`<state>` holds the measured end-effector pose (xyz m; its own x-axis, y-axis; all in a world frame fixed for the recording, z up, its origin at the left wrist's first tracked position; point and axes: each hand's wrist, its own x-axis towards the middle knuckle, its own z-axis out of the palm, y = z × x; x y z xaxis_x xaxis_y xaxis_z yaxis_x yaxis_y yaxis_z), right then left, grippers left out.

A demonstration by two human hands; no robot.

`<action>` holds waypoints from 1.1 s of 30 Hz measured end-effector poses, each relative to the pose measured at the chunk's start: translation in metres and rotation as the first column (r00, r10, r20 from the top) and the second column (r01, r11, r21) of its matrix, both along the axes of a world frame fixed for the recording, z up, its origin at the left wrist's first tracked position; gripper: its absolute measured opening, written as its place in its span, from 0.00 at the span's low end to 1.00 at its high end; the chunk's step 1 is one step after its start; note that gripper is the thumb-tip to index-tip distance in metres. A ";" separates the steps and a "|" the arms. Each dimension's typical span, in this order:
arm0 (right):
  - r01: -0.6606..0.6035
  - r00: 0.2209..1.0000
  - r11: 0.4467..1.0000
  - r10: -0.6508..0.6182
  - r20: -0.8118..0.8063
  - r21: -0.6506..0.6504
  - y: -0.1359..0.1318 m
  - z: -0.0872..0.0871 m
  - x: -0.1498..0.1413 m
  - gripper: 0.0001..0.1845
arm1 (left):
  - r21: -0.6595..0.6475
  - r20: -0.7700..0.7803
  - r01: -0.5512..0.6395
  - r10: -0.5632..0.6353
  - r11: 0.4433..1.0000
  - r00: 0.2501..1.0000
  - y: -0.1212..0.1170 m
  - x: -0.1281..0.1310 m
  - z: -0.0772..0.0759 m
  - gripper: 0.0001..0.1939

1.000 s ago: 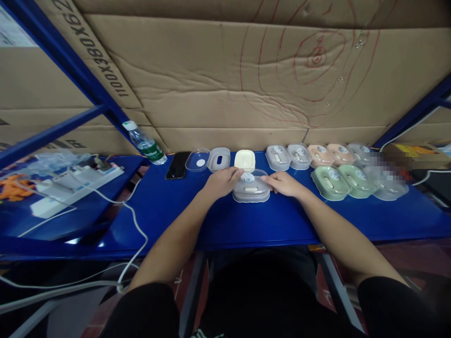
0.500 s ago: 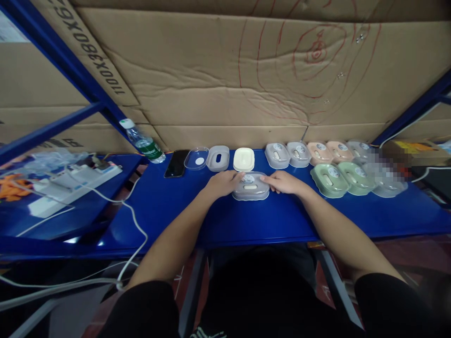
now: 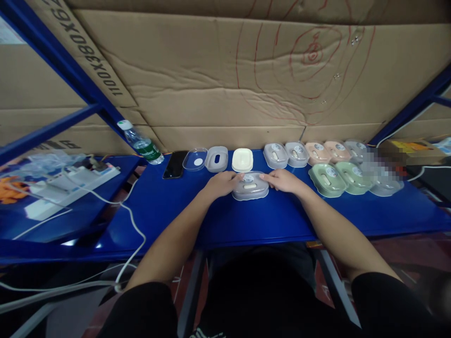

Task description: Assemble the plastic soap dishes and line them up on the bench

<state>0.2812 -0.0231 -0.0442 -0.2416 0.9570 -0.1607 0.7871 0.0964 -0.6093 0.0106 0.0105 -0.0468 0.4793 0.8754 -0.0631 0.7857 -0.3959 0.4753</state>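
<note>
In front of me on the blue table lies a grey plastic box with a clear lid, a round sticker and a pale oblong piece in its top. My left hand grips its left end, thumb on the lid. The opposite end is held by my right hand, its thumb on the lid's far right edge. Fingers under the rim are partly hidden. Just behind the box sits a cream-coloured tray. A grey slotted piece and a clear lid with a white sticker lie left of the tray.
At the back right stand several similar lidded boxes: grey, peach and green. A black phone and a water bottle are at the left. Beyond lies a white power strip with cables. Cardboard walls the back.
The clear lid has come down and now sits lower and flatter on the grey box. Both hands keep their hold at its ends. The view has shifted slightly.
</note>
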 end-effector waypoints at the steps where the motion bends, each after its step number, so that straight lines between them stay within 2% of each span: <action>1: 0.018 0.999 0.999 -0.019 0.045 0.039 0.000 0.001 0.001 0.39 | 0.001 0.010 0.008 -0.008 1.000 1.000 -0.001 0.000 0.001 0.33; 4: 0.091 0.974 0.978 -0.127 0.188 0.187 0.001 0.008 0.007 0.34 | 0.000 0.043 0.052 -0.052 0.999 0.998 -0.006 0.003 0.005 0.34; 6: 0.146 0.947 0.950 -0.215 0.240 0.276 0.001 0.013 0.011 0.28 | -0.042 0.079 0.122 -0.118 0.992 0.990 -0.012 0.009 0.006 0.33; 10: 0.210 0.899 0.907 -0.326 0.292 0.365 -0.002 0.021 0.015 0.18 | -0.144 0.162 0.336 -0.313 0.931 0.936 -0.027 0.023 0.003 0.27; 13: 0.210 0.887 0.877 -0.357 0.293 0.433 -0.008 0.025 0.012 0.17 | -0.145 0.188 0.385 -0.357 0.912 0.915 -0.035 0.031 0.000 0.26; 15: 0.186 0.906 0.850 -0.343 0.249 0.492 -0.014 0.028 0.005 0.18 | -0.118 0.161 0.393 -0.373 0.912 0.914 -0.038 0.034 -0.003 0.29; 18: 0.123 0.960 0.824 -0.239 0.143 0.554 -0.032 0.029 -0.017 0.19 | -0.014 0.043 0.426 -0.425 0.905 0.904 -0.042 0.039 -0.009 0.31; 20: 0.037 0.991 0.840 -0.099 0.086 0.542 -0.045 0.027 -0.037 0.19 | 0.064 -0.010 0.455 -0.455 0.888 0.890 -0.045 0.044 -0.014 0.28; 22: -0.055 0.998 0.849 0.049 0.025 0.526 -0.057 0.022 -0.055 0.17 | 0.118 0.003 0.451 -0.454 0.885 0.891 -0.047 0.048 -0.018 0.23; 25: -0.104 0.969 0.809 0.213 -0.123 0.578 -0.062 0.010 -0.070 0.19 | 0.112 0.014 0.413 -0.417 0.904 0.909 -0.049 0.051 -0.020 0.19; 27: -0.035 0.949 0.795 0.217 -0.230 0.605 -0.057 0.001 -0.071 0.24 | 0.084 -0.029 0.407 -0.406 0.910 0.913 -0.047 0.047 -0.018 0.19; 29: 0.089 0.928 0.811 0.143 -0.343 0.579 -0.047 -0.009 -0.067 0.25 | 0.075 -0.087 0.399 -0.392 0.914 0.916 -0.044 0.042 -0.014 0.21; 33: 0.270 0.876 0.843 -0.014 -0.481 0.466 -0.026 -0.026 -0.056 0.21 | 0.091 -0.211 0.353 -0.328 0.931 0.921 -0.037 0.031 -0.005 0.27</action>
